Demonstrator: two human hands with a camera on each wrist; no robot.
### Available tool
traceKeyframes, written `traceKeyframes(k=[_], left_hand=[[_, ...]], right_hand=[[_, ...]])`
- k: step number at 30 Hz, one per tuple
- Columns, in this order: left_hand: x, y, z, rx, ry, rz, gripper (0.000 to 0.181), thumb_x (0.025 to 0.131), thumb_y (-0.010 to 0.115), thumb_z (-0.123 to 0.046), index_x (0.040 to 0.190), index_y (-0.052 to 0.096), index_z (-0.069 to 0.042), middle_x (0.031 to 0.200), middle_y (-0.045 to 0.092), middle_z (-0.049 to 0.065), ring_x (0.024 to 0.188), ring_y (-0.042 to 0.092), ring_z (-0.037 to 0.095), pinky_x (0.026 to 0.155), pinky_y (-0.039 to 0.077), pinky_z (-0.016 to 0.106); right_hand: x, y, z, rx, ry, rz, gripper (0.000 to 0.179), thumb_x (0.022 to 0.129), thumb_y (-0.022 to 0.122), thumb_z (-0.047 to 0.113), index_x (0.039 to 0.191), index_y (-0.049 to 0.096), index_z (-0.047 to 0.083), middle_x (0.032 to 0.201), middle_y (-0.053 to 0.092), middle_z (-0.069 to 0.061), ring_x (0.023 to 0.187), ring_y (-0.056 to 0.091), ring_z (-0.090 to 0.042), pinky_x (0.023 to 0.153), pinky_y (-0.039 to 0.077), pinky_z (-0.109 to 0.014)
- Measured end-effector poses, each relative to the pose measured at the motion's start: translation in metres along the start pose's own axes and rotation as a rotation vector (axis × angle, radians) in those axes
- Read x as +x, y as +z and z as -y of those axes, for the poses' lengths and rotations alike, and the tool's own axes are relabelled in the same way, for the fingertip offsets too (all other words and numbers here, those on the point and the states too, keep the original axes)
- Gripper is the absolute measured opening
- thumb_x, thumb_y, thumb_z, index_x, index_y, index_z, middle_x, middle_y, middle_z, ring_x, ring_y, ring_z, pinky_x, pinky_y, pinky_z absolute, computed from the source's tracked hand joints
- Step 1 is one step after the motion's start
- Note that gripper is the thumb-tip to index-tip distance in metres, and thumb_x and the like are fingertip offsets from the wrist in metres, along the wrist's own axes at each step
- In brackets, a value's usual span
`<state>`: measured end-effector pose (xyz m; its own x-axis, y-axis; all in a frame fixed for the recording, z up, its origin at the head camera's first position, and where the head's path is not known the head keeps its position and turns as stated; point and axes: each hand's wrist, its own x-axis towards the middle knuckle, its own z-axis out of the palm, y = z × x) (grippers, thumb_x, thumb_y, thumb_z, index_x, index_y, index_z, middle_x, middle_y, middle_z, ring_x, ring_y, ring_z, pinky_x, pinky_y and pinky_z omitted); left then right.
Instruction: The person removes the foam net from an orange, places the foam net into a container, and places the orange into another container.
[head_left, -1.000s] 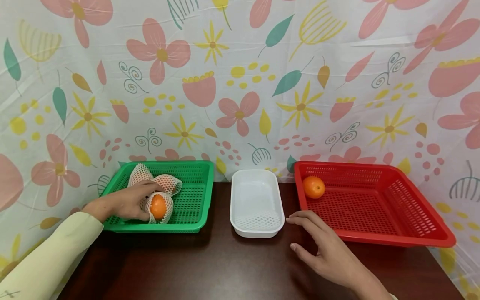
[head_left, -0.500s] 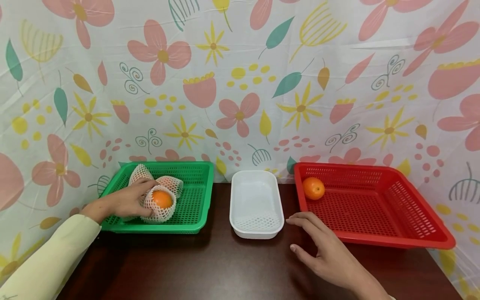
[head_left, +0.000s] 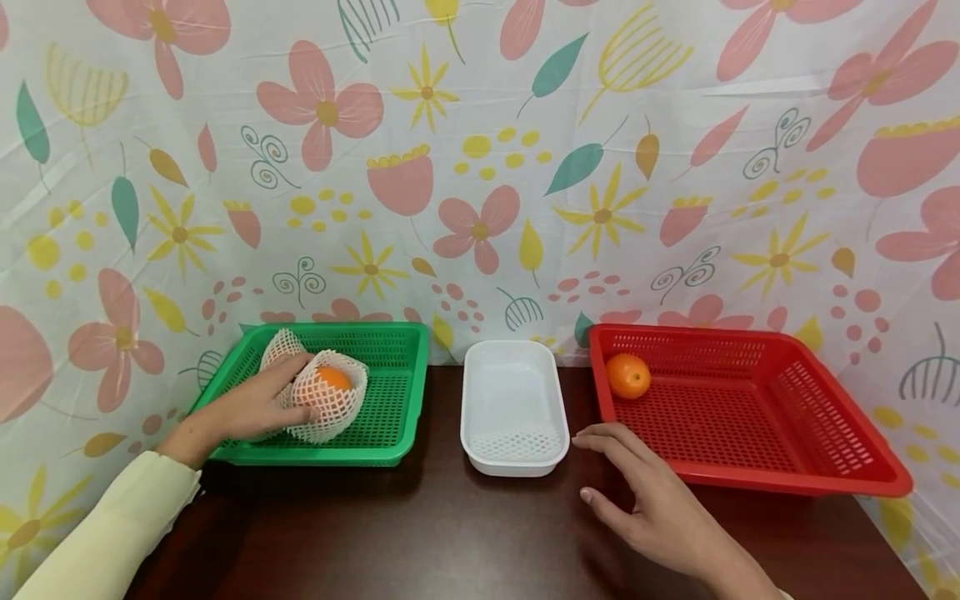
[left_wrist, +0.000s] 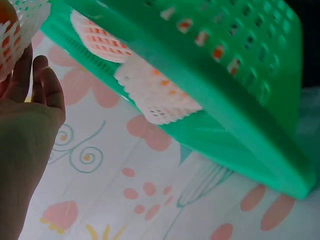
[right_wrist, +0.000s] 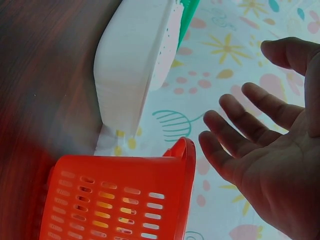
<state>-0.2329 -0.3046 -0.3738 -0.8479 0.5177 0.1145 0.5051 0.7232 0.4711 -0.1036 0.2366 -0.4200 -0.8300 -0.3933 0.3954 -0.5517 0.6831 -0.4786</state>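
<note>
Your left grip (head_left: pixel 262 402) was clamped on a round orange in a white foam-net sleeve (head_left: pixel 334 380), thumb on the near side of the netting and fingers reaching over it. You had that orange within the green perforated plastic basket (head_left: pixel 390 402), which sat at the tabletop's back left corner; whether it touched the basket's floor could not be told. Two more net-wrapped fruits, one reddish (left_wrist: pixel 104 44) and one showing orange (left_wrist: pixel 156 91), lay against each other in the same basket, partly hidden from the head view.

Your right grip (head_left: pixel 651 507) hung over the dark wooden tabletop (head_left: pixel 480 533), thumb and fingers apart and loosely bent, just beside the white oblong plastic tray (head_left: pixel 513 392) and the red perforated plastic basket (head_left: pixel 720 421). The tray stood midway along the tabletop's back edge, and the red basket filled the back right corner. A bare orange (head_left: pixel 628 377) rested in that basket's back left corner. Behind everything hung a white flower-printed curtain (head_left: pixel 480 229).
</note>
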Motion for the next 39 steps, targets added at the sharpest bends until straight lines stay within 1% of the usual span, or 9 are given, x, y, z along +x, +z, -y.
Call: traceKeyframes(k=[4,8,14,22,26,30,34,37,39], left_hand=[[-0.002,0.005,-0.008,-0.056,0.016,-0.036,0.062,0.095,0.078,-0.037,0.146,0.051,-0.015,0.127,0.064,0.0,0.11,0.061,0.016,0.092,0.054,0.043],[-0.001,0.015,-0.012,-0.106,0.067,-0.059,0.061,0.096,0.08,-0.032,0.147,0.05,-0.016,0.123,0.065,-0.004,0.105,0.063,0.012,0.088,0.055,0.036],[0.001,0.027,-0.023,-0.149,0.128,-0.109,0.069,0.093,0.082,-0.027,0.152,0.048,-0.02,0.13,0.063,-0.007,0.108,0.062,0.01,0.09,0.056,0.034],[0.0,0.042,-0.046,-0.331,0.2,-0.15,0.07,0.088,0.085,-0.017,0.15,0.052,-0.025,0.143,0.057,-0.005,0.113,0.066,0.015,0.093,0.056,0.026],[-0.002,0.049,-0.06,-0.394,0.212,-0.162,0.074,0.087,0.085,-0.013,0.151,0.049,-0.024,0.142,0.056,-0.003,0.111,0.067,0.016,0.092,0.056,0.028],[-0.002,0.057,-0.07,-0.431,0.197,-0.172,0.078,0.086,0.087,-0.014,0.153,0.046,-0.02,0.142,0.055,0.0,0.108,0.067,0.018,0.089,0.058,0.03],[-0.003,0.062,-0.08,-0.453,0.183,-0.184,0.08,0.085,0.089,-0.016,0.151,0.045,-0.017,0.14,0.054,0.002,0.105,0.068,0.019,0.085,0.06,0.032],[-0.003,0.066,-0.088,-0.452,0.19,-0.201,0.08,0.083,0.091,-0.018,0.148,0.045,-0.016,0.14,0.053,0.003,0.109,0.067,0.019,0.087,0.06,0.032],[-0.003,0.068,-0.095,-0.465,0.197,-0.203,0.08,0.082,0.092,-0.018,0.147,0.045,-0.018,0.14,0.054,0.002,0.111,0.066,0.02,0.088,0.059,0.033]], right_hand=[[-0.001,0.0,0.0,0.004,-0.006,-0.001,0.064,0.088,0.088,0.019,0.14,0.055,0.037,0.14,0.055,0.015,0.123,0.057,-0.003,0.106,0.043,-0.012],[-0.001,0.0,0.001,0.013,-0.006,-0.006,0.064,0.088,0.088,0.017,0.14,0.057,0.037,0.139,0.056,0.015,0.122,0.058,-0.004,0.105,0.042,-0.011],[-0.002,0.001,0.002,0.016,0.002,-0.013,0.065,0.087,0.088,0.015,0.14,0.057,0.037,0.139,0.056,0.016,0.121,0.058,-0.005,0.105,0.043,-0.011],[-0.002,0.0,0.004,0.011,0.007,0.01,0.065,0.088,0.088,0.02,0.141,0.055,0.037,0.142,0.054,0.018,0.128,0.056,-0.003,0.108,0.041,-0.012],[-0.002,0.0,0.005,0.009,0.008,-0.001,0.064,0.088,0.088,0.019,0.141,0.056,0.037,0.142,0.055,0.018,0.127,0.056,-0.004,0.108,0.039,-0.01],[-0.002,-0.001,0.006,0.02,0.007,0.0,0.063,0.089,0.087,0.019,0.141,0.056,0.037,0.142,0.056,0.016,0.128,0.057,-0.005,0.109,0.039,-0.01],[-0.001,-0.002,0.007,0.017,0.001,0.001,0.063,0.09,0.087,0.02,0.141,0.055,0.037,0.142,0.056,0.016,0.129,0.056,-0.004,0.109,0.039,-0.01],[0.0,-0.002,0.007,0.016,-0.009,-0.006,0.063,0.09,0.087,0.019,0.141,0.055,0.036,0.142,0.056,0.016,0.128,0.056,-0.004,0.109,0.038,-0.01],[0.001,-0.002,0.007,0.02,-0.021,-0.008,0.062,0.09,0.086,0.018,0.142,0.055,0.035,0.142,0.057,0.014,0.128,0.057,-0.005,0.109,0.039,-0.01]])
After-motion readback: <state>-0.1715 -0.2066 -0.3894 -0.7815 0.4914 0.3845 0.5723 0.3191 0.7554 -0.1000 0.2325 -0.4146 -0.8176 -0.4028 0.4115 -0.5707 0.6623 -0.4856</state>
